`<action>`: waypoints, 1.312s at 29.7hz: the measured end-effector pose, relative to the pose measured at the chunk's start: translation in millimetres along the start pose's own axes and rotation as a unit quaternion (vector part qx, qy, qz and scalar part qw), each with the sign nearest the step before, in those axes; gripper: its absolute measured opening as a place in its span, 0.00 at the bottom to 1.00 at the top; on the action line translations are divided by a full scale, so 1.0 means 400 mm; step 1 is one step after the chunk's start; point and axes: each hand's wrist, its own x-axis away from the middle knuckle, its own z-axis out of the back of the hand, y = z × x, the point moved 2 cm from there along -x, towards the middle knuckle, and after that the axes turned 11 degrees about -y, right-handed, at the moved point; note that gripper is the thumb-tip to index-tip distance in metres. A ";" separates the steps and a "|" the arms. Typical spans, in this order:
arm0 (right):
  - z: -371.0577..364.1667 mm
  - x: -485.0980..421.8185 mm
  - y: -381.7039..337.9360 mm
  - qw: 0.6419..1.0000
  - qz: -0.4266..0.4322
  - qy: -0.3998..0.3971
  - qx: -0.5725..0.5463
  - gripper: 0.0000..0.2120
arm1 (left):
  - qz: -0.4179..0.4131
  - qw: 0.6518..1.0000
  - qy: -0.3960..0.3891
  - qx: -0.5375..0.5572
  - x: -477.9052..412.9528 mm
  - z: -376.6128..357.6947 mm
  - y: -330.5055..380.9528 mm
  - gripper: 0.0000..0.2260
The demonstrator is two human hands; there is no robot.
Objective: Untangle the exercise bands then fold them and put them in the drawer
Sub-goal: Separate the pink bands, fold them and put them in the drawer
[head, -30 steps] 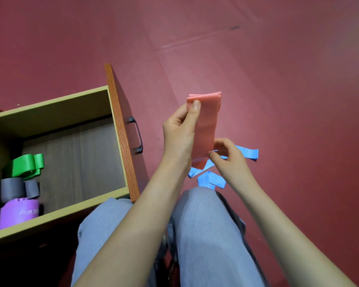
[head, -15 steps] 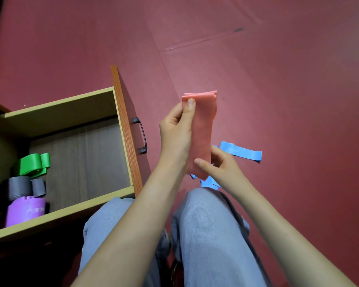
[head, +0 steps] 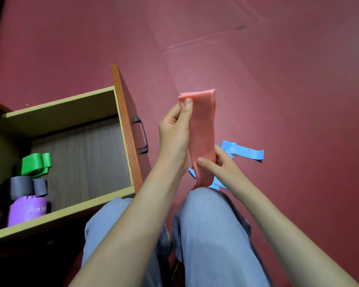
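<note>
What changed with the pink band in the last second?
The right hand shifted left; its thumb now lies across the lower end of the pink band, pinching it, and the band hangs longer and straighter. The left hand still pinches the top. The blue band on the floor and the open drawer stayed put.

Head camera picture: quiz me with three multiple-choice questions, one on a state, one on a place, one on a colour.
1. The drawer is: A shut; B pulled open; C upside down.
2. The blue band lies: A in the drawer; B on the floor; C across the knees.
3. The folded band in the left hand and right hand is: A pink; B green; C purple.

Answers: 1 B, its inside is in plain view. 2 B, it rests flat on the red floor. 3 A, it shows pink between both hands.
</note>
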 end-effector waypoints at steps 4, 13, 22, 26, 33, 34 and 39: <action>0.000 -0.006 0.009 0.997 0.009 0.030 0.067 0.07 | 0.008 0.999 0.003 0.037 0.000 -0.007 -0.001 0.11; 0.055 0.058 -0.133 0.961 0.200 0.172 0.086 0.12 | 0.025 0.999 -0.030 -0.013 0.001 -0.012 0.010 0.10; 0.063 0.051 -0.220 0.961 0.209 0.085 0.157 0.10 | 0.003 0.994 -0.102 -0.032 0.032 -0.044 0.021 0.09; 0.061 0.058 -0.243 0.959 0.240 0.066 0.133 0.10 | -0.026 0.989 -0.128 -0.074 0.033 -0.034 0.026 0.07; 0.079 0.058 -0.244 0.962 0.233 0.065 0.128 0.14 | 0.082 0.969 -0.207 -0.111 0.051 0.004 -0.012 0.07; 0.081 0.057 -0.240 0.963 0.231 0.062 0.127 0.15 | 0.088 0.966 -0.220 -0.104 0.053 0.007 -0.018 0.07; 0.077 0.056 -0.218 0.960 0.238 0.065 0.132 0.14 | 0.129 0.953 -0.216 -0.168 0.048 0.019 -0.046 0.07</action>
